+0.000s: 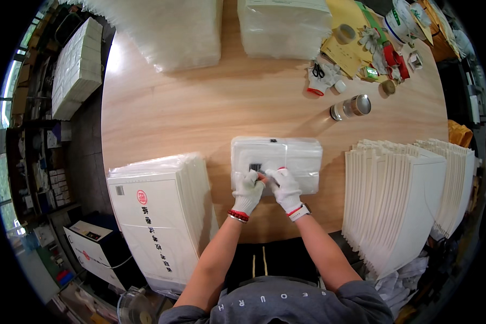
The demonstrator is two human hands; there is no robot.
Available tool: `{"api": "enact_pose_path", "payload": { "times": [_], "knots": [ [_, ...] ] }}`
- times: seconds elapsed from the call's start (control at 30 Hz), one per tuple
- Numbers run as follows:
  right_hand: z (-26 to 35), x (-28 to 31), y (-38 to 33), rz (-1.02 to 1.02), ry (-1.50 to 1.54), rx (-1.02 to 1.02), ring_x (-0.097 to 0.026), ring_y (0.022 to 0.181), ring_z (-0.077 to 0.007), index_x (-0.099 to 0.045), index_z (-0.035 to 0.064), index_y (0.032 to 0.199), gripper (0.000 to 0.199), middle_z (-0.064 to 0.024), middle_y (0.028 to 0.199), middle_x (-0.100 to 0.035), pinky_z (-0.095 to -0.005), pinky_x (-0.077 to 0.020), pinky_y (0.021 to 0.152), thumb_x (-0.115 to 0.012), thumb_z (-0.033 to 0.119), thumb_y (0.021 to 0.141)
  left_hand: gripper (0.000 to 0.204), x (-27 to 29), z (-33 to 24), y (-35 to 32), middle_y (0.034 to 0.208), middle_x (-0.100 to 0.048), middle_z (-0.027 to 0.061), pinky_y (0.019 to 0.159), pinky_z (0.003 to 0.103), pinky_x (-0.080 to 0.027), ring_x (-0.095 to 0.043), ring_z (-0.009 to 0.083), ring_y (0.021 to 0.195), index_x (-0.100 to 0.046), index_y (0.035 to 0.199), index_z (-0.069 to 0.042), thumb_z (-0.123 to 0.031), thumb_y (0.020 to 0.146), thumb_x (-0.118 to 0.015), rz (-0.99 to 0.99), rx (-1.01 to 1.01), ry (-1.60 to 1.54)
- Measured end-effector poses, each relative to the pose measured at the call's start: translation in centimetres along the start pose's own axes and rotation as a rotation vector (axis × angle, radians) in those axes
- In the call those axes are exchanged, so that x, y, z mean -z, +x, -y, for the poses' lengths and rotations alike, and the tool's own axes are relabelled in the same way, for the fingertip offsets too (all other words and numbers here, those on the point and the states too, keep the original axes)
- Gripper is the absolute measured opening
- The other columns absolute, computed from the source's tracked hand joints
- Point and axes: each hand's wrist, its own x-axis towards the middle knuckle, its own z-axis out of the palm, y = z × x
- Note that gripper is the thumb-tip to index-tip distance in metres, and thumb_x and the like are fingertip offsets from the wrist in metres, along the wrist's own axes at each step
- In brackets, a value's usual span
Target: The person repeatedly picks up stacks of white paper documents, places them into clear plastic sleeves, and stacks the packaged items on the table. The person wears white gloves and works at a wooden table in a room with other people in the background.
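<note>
A white packet in clear plastic wrapping (302, 156) lies flat on the table in front of me, with a dark printed patch near its middle. My left hand (248, 193), in a white knitted glove with bare fingertips showing, is curled closed at the packet's near side, by the dark patch. Close beside it my right hand (285, 190), gloved in white too, bends its fingers onto the plastic. Both hands seem to pinch the clear wrapping between them; the exact fingertip contact is small and partly hidden.
Plastic-wrapped printed envelopes (156, 216) stand stacked at left, white folders (394, 200) at right. Clear plastic bag piles (178, 32) sit at the far side. A glass bottle (351, 107) lies beyond the packet, near scissors (318, 71), a glove (321, 83) and red tape (394, 60).
</note>
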Motion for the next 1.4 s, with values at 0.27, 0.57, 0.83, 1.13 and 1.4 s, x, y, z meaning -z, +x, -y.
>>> {"api": "enact_pose_path", "payload": {
  "times": [0.27,0.57,0.83,1.13,1.4],
  "knots": [
    [-2.2,-1.5,-2.0,-0.129,0.616,-0.300,-0.057,0.075,-0.0144,-0.063,0.0030,0.089,0.010,-0.0051,0.085,-0.058,-0.0260,-0.0471,0.065,-0.059,0.000,0.081,0.008,0.5,1.0,-1.5,0.070,-0.059,0.0093,0.061,0.030,-0.044,-0.055,0.0197,0.065,-0.061,0.082,-0.002,-0.009,0.078,-0.063,-0.035,0.298,-0.122],
    [-2.6,-1.6,-2.5,-0.148,0.738,-0.356,-0.057,0.076,-0.0104,-0.062,0.0007,0.089,0.009,-0.0040,0.089,-0.058,-0.0229,-0.0488,0.067,-0.056,-0.003,0.083,0.019,-1.1,1.0,0.8,0.083,-0.060,0.0091,0.064,0.041,-0.048,-0.059,0.0288,0.077,-0.062,0.087,-0.010,-0.017,0.071,-0.067,-0.020,-0.258,0.540],
    [-3.3,-1.3,-2.3,-0.032,0.855,-0.427,-0.056,0.078,-0.0086,-0.058,0.0022,0.096,0.010,-0.0019,0.092,-0.056,-0.0233,-0.0481,0.070,-0.054,0.002,0.087,0.015,1.4,-4.0,2.2,0.089,-0.064,0.0113,0.062,0.038,-0.050,-0.063,0.0284,0.077,-0.061,0.087,-0.010,-0.023,0.080,-0.055,0.429,-0.195,0.890],
    [-1.4,-1.0,-1.4,-0.149,1.006,-0.502,-0.051,0.067,-0.0078,-0.051,0.0006,0.106,0.022,-0.0004,0.080,-0.054,-0.0228,-0.0463,0.064,-0.052,0.003,0.085,0.010,6.8,-5.1,0.2,0.063,-0.049,-0.0002,0.053,0.025,-0.041,-0.049,0.0115,0.056,-0.053,0.076,-0.007,-0.008,0.079,-0.044,0.672,0.322,-0.624],
    [-2.0,3.9,0.7,-0.145,0.112,-0.483,-0.057,0.091,-0.0220,-0.045,0.0022,0.124,0.051,-0.0140,0.098,-0.060,-0.0325,-0.0448,0.080,-0.064,0.016,0.079,0.049,7.2,0.3,-1.2,0.108,-0.054,0.0119,0.077,0.030,-0.046,-0.053,0.0215,0.095,-0.038,0.129,-0.002,-0.020,0.087,-0.056,-0.289,0.325,-0.325]
  ]
}}
